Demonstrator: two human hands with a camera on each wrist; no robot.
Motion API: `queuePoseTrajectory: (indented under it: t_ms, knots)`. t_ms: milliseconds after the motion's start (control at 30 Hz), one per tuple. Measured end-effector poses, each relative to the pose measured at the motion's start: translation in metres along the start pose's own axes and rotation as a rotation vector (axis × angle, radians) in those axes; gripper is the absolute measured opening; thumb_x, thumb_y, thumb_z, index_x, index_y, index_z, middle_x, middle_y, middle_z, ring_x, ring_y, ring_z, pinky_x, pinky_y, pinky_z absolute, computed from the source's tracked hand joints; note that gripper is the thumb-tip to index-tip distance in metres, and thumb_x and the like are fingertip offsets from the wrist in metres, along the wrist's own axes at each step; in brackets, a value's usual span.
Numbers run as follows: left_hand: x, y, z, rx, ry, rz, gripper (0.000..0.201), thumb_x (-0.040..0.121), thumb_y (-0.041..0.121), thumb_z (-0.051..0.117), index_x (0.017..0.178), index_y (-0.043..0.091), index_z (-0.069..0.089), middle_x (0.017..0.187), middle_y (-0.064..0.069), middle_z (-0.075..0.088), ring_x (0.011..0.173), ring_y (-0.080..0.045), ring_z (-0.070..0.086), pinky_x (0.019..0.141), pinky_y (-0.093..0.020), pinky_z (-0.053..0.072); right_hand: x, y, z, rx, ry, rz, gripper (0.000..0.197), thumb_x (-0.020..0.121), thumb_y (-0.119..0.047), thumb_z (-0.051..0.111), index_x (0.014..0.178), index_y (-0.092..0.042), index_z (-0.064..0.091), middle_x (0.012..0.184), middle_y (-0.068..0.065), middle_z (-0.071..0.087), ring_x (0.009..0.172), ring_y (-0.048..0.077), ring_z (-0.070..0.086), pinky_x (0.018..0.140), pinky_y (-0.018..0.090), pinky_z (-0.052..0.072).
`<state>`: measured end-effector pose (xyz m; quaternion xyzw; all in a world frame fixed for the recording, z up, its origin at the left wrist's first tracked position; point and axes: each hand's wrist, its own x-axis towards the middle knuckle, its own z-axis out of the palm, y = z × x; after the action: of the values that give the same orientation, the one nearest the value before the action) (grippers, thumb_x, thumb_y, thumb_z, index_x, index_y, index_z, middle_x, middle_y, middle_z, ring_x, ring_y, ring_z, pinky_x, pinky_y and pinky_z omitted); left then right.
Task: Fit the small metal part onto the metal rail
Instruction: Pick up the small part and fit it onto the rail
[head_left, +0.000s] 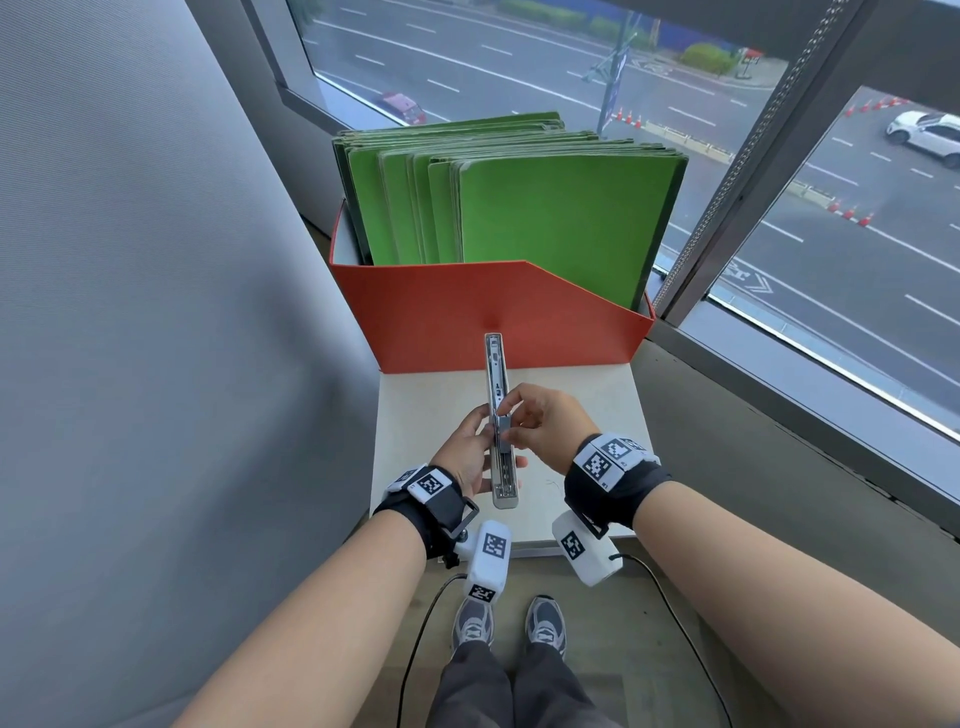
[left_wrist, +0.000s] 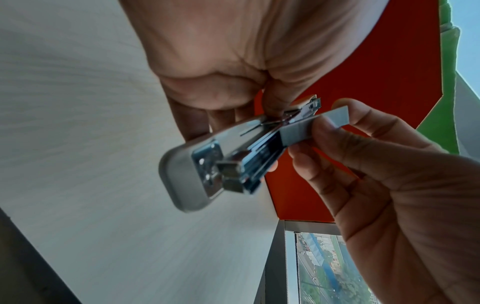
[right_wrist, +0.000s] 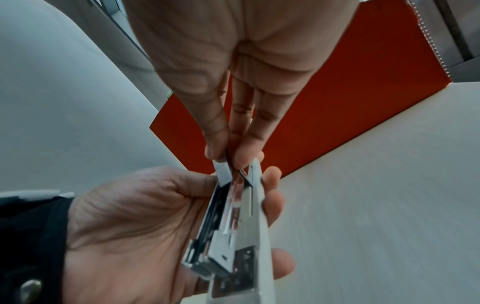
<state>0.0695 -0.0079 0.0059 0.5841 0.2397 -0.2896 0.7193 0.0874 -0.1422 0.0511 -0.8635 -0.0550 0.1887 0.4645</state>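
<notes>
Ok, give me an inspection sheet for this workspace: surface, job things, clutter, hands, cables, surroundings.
Surface: small pale table, bare where visible.
Job's things: metal rail, held above the table, pointing away from the person; small metal part, a grey strip, set against the rail's channel.
Clutter: orange file box at the table's far end, holding green folders.
Hands: left hand grips the rail; right hand pinches the part.
Cables: black cable trailing from the wrist cameras to the floor.
Surroundings: window overlooking a road; grey blind on the left.
</notes>
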Motion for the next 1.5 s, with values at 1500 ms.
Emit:
queuePoseTrajectory:
  t_ms: [1500]
  knots:
    - [-0.009,-0.013,0.010,-0.090,-0.055,-0.052,0.028,0.101,0.016,0.030,0.115,0.031,0.048,0.082,-0.009,0.059,0.063,-0.023,0.058,0.066,-0.043,0.053,0.056,0.006,-0.029,0.089,0.081,0.238,0.031,0.100,-0.017,0.038,0.120,-0.002,0.055,0.113,0.014,0.067,0.089,0.026,0.066,0.081,0.040,0.058]
